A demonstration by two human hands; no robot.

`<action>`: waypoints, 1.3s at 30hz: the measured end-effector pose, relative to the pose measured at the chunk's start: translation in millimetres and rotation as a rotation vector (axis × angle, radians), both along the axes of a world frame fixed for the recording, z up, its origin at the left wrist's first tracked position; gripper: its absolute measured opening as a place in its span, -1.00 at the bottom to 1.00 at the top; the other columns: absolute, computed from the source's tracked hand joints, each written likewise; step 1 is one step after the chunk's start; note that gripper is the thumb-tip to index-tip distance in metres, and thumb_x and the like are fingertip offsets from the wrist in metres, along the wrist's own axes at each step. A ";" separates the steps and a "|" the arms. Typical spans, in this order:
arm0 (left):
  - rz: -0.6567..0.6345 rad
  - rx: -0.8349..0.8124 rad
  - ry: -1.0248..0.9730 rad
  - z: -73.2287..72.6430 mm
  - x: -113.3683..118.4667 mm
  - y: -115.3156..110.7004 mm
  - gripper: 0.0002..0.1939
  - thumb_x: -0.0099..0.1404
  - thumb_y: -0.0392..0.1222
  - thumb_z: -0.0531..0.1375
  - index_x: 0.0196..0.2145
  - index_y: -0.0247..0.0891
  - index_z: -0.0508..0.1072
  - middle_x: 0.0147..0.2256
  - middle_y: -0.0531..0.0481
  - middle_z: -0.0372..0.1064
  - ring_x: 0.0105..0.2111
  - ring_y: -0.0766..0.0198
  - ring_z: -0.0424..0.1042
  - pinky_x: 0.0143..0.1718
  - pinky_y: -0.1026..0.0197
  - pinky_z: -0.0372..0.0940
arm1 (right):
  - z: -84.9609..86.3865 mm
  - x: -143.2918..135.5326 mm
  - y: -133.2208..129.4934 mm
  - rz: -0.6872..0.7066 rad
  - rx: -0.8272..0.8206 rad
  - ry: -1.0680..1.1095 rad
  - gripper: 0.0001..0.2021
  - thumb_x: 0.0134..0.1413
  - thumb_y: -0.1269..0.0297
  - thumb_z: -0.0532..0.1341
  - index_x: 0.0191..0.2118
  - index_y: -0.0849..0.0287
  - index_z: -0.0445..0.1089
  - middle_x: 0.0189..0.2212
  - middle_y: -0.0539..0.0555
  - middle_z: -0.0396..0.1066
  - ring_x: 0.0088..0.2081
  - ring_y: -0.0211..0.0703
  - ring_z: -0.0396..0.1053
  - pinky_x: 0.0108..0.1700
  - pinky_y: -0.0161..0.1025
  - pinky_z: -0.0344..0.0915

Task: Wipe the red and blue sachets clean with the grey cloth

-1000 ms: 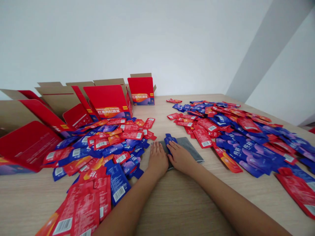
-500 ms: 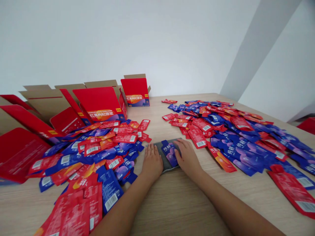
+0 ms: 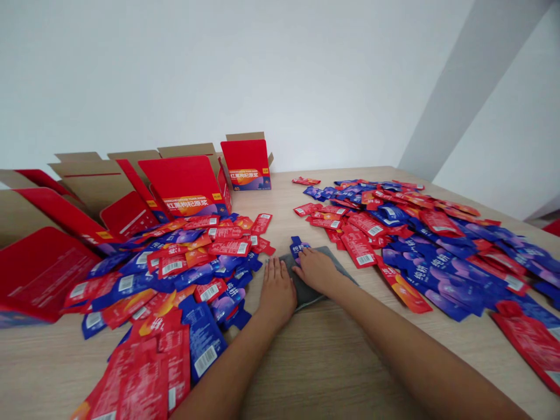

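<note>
My left hand [image 3: 279,291] lies flat on the left edge of a dark grey cloth [image 3: 343,269], fingers stretched forward and holding nothing. On top of the cloth, my right hand [image 3: 318,271] has its fingers closed over a small blue and purple pouch [image 3: 297,247]. The pouch's narrow spout end points away from me past the cloth's far edge; its lower part is hidden under the hand. Left of my left hand is a heap of red and blue pouches [image 3: 175,265]. Another heap of such pouches [image 3: 420,233] spreads out to the right.
Open red cartons [image 3: 184,184] with brown inner flaps stand along the left and back left. One more red carton [image 3: 247,166] stands near the wall [image 3: 341,87]. A few red pouches [image 3: 305,181] lie at the table's back edge. The table [image 3: 306,367] is light wood.
My right hand has moved forward and left, over the blue pouch, which has slid away from me toward the cloth's far edge. The left hand stays on the cloth. The view has shifted slightly.
</note>
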State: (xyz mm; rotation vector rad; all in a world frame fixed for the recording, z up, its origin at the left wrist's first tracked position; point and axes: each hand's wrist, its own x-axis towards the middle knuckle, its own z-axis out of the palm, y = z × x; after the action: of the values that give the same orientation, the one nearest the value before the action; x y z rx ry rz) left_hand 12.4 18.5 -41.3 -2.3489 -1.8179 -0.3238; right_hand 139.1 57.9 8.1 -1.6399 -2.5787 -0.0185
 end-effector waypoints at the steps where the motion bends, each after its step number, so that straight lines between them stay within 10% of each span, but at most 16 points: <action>1: -0.002 0.005 -0.007 -1.3 0.0 0.5 -0.49 0.28 -0.30 -0.11 0.12 -0.64 0.20 0.17 -0.49 0.05 0.22 -0.09 0.01 0.17 -0.17 -0.02 | 2.7 -1.9 5.1 -0.020 -0.021 0.011 -0.68 0.13 0.26 0.08 -0.13 0.37 0.44 -0.13 0.35 0.44 -0.03 0.08 0.36 -0.03 -0.12 0.27; 8: 0.007 0.011 -0.029 -0.8 1.4 1.3 -0.49 0.27 -0.30 -0.08 0.11 -0.66 0.21 0.16 -0.51 0.06 0.20 -0.12 0.03 0.15 -0.15 0.02 | 23.2 0.0 25.8 -0.023 -0.078 0.139 -0.64 -0.01 0.56 0.08 -0.07 0.31 0.41 -0.21 0.31 0.49 -0.14 0.04 0.44 -0.11 -0.13 0.31; 15: -0.013 0.021 0.028 6.7 0.7 -1.2 -0.50 0.28 -0.30 -0.07 0.09 -0.73 0.21 0.13 -0.57 0.09 0.18 -0.14 0.08 0.13 -0.13 0.07 | 55.4 -29.4 51.5 0.136 -0.122 0.650 -0.57 0.27 0.23 -0.09 0.22 0.13 0.08 -0.03 0.06 0.42 -0.10 -0.26 0.40 -0.08 -0.26 0.32; 28: 0.001 -0.023 0.030 5.9 2.6 0.8 -0.49 0.29 -0.29 -0.04 0.12 -0.69 0.19 0.16 -0.53 0.04 0.20 -0.12 0.02 0.15 -0.09 0.04 | 7.3 70.8 78.8 -0.416 0.014 0.190 -0.62 0.12 0.35 0.04 0.03 0.41 0.30 0.05 0.43 0.26 0.14 0.18 0.12 0.10 0.07 0.03; 39: 0.016 -0.038 -0.001 5.3 3.5 2.3 -0.48 0.28 -0.27 -0.08 0.13 -0.65 0.19 0.17 -0.48 0.05 0.21 -0.10 0.02 0.17 -0.09 0.00 | 24.7 45.3 56.1 -0.425 -0.072 0.697 -0.72 0.16 0.25 0.02 -0.23 0.26 0.42 -0.28 0.20 0.47 -0.19 -0.04 0.39 -0.13 -0.18 0.22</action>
State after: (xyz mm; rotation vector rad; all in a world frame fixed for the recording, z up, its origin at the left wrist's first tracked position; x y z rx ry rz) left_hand 15.9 20.8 -36.0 -2.3584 -1.8586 -0.2912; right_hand 184.4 113.9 32.8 -1.7730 -1.7159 0.5206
